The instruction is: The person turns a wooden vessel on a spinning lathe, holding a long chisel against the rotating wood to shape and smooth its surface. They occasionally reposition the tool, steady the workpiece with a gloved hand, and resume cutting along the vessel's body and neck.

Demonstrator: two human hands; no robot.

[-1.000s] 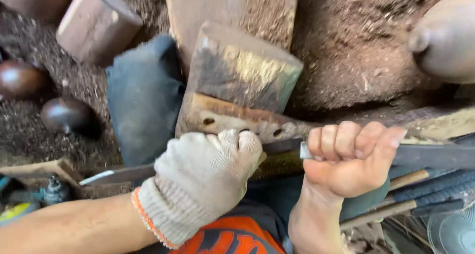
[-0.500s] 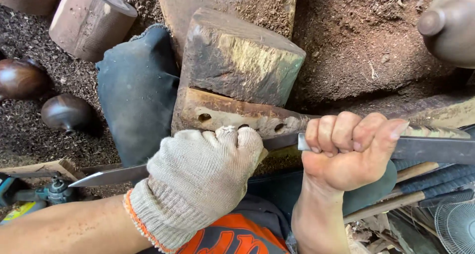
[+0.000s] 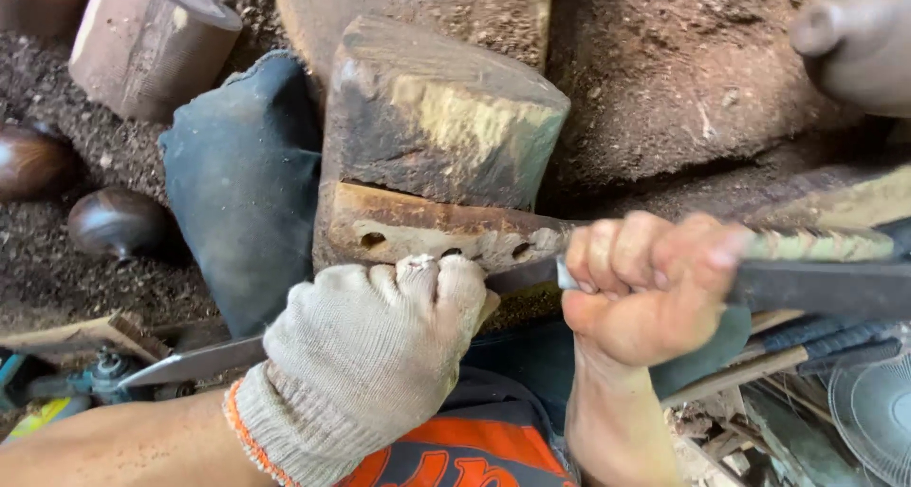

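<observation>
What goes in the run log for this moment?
left hand: gloved, gripping blade | right hand: bare, fisted on dark handle | blade across wood block

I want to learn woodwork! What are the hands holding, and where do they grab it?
Both hold one long flat blade: the gloved left hand around its blade end, the bare right hand around its dark handle.

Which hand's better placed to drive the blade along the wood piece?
Right, probably. The bare right hand fists the dark handle; the gloved left hand only wraps the blade at the wood piece.
</observation>
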